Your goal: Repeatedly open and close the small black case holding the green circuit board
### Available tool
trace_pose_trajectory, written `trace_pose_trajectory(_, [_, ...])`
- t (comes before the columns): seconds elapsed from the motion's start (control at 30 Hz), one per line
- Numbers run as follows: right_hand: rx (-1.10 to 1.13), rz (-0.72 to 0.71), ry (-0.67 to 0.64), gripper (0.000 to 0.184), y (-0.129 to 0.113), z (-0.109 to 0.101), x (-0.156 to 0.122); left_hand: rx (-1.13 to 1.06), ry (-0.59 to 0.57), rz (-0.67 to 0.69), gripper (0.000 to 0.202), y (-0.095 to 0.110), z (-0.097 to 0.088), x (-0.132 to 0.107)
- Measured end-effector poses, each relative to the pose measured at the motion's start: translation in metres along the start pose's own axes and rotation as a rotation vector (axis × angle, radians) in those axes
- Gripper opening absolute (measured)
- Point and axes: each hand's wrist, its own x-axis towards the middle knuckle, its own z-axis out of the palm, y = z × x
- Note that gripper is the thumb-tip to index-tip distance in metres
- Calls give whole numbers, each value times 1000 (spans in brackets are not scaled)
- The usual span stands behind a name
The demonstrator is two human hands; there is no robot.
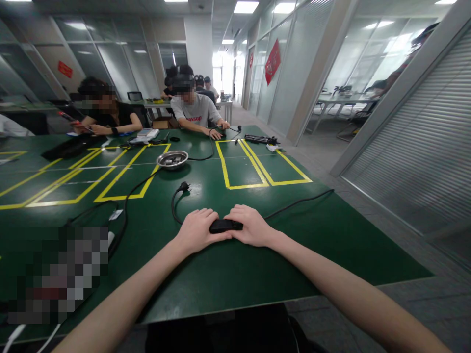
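Observation:
Both my hands grip a black power adapter just above or on the green table; the exact gap cannot be made out. My left hand is closed around its left end, and my right hand around its right end, thumbs toward me. My fingers cover much of the adapter. From its left side a thick black cord curls up to a mains plug with its prongs pointing right. On the right, a thin black cable runs out across the tabletop toward the right edge.
A metal bowl with small metal parts stands beyond the plug. Yellow tape rectangles mark the green table. A blurred-out object and cords lie at left. Across the table, a person handles a cable; a small tripod lies nearby.

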Motion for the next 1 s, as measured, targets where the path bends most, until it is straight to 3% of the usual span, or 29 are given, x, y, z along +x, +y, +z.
trace_pose_trajectory(0.17, [27,19,-12,28,0,-1,2,-9,-15,-3,55,1,1,2])
trace_pose_trajectory(0.33, [15,14,-30,20,-1,-1,4,-7,22,-16,58,0,-1,2])
trace_pose_trajectory(0.43, [28,14,-21,26,-2,-2,3,-10,32,-28,57,1,-2,2])
trace_pose_trajectory(0.53, [47,24,-34,33,-2,-3,2,-27,5,-54,55,1,-1,3])
trace_pose_trajectory(0.7, [45,-3,-21,27,-1,-4,0,-71,-22,-88,51,-2,-5,1])
trace_pose_trajectory(0.87, [141,136,55,30,-2,-5,0,-41,140,43,67,-13,-13,-5])
trace_pose_trajectory(1.0, [368,260,55,33,1,-7,0,22,194,186,47,-15,-13,-6])
